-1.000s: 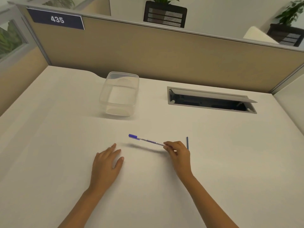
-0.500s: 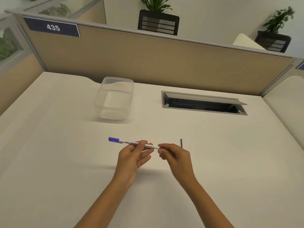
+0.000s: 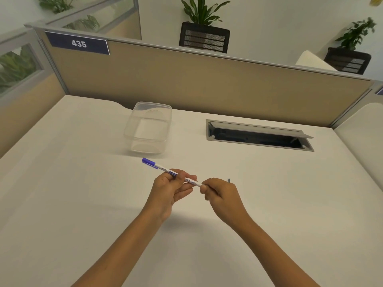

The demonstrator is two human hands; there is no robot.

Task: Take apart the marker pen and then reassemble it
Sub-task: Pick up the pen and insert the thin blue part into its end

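From the head view, the marker pen [image 3: 170, 172] is now up off the bench [image 3: 83, 193], held in both hands above its middle. A second ago only the right hand [image 3: 220, 194] pinched the white tail end while the left hand [image 3: 172, 188] lay flat on the bench; since then the left hand has come up and taken the barrel. Its grip is closed around the mid-barrel, thumb and fingers pinching it, with the blue cap [image 3: 148, 162] pointing away to the left. The right hand's grip is pressed together on the tail end, fingertips curled over it; what exactly they hold there is hidden.

A thin blue stick [image 3: 229, 180] lies on the bench just behind the right hand, partly covered by it. Judging from that loose piece and the two-handed hold, the pen is probably already partly apart, and the hands are set to work the tail end. The clear container [image 3: 149, 129] stands well apart, further back.
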